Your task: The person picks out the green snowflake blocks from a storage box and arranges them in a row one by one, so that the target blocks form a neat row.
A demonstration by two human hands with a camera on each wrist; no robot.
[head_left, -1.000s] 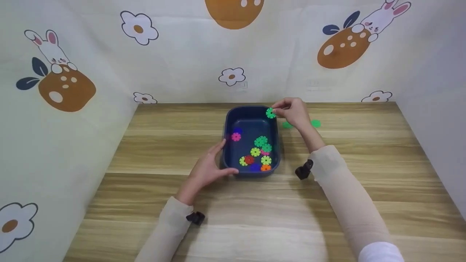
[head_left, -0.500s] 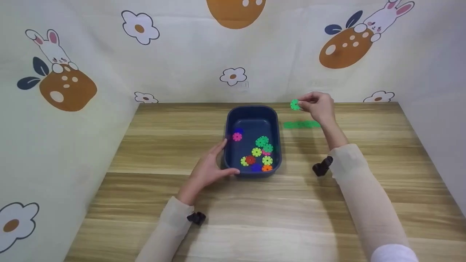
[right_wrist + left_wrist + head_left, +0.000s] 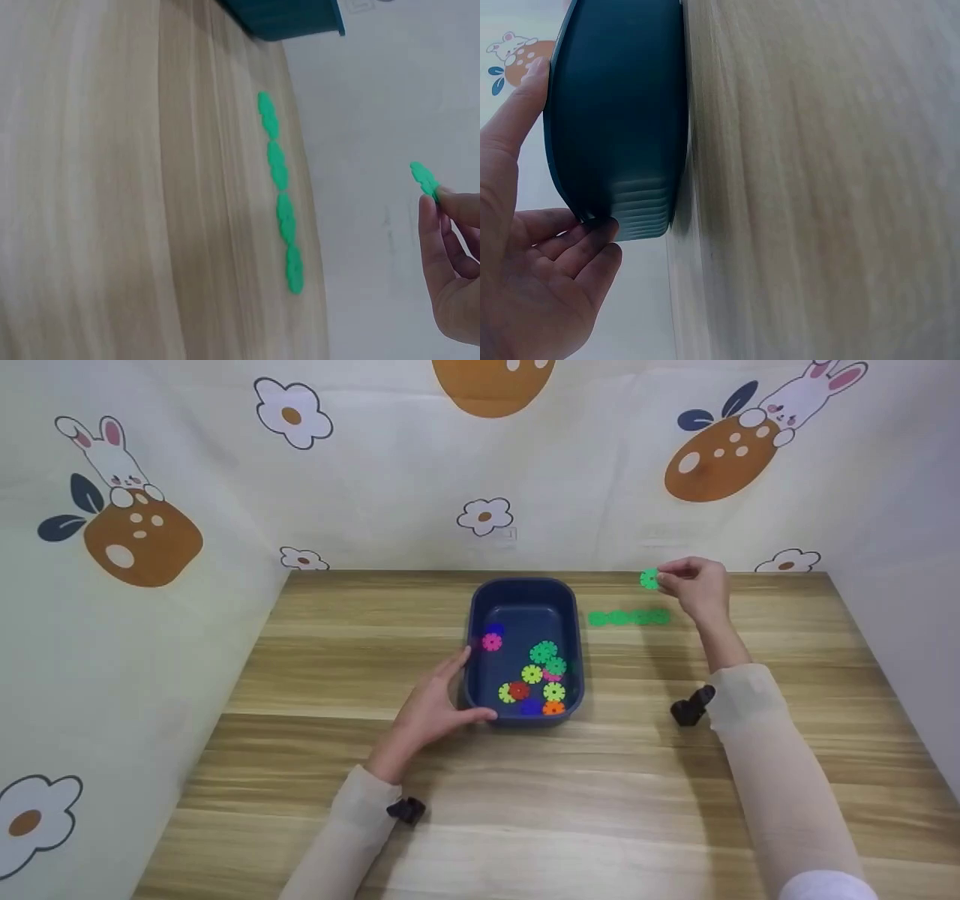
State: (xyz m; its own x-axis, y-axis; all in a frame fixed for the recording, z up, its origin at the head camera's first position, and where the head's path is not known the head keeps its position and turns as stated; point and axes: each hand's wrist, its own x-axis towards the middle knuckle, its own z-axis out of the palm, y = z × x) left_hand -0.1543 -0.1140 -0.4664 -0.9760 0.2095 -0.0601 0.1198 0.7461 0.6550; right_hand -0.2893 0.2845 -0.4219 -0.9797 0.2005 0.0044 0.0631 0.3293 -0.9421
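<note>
A dark blue plastic bin (image 3: 480,600) stands on the table, with several small notched discs in pink, blue, green, yellow, red and orange on its floor. My left hand (image 3: 427,709) holds the bin's near left corner, thumb at the near rim and fingers against the left side; the left wrist view shows the fingertips curled at the rim (image 3: 574,214). Between thumb and fingers, my right hand (image 3: 701,589) pinches a green snowflake disc (image 3: 649,578), raised above the table's back edge. Below it, several green discs (image 3: 619,618) lie flat in a straight row right of the bin.
The wood-grain table (image 3: 540,795) ends at a pale back wall covering (image 3: 390,495) printed with rabbits, flowers and brown fruit. A similar covering stands at the left, and a plain pale wall (image 3: 907,607) at the right.
My right hand has carried the green disc from the bin's far right corner to the right, above the row's right end. The left hand stays at the bin.
</note>
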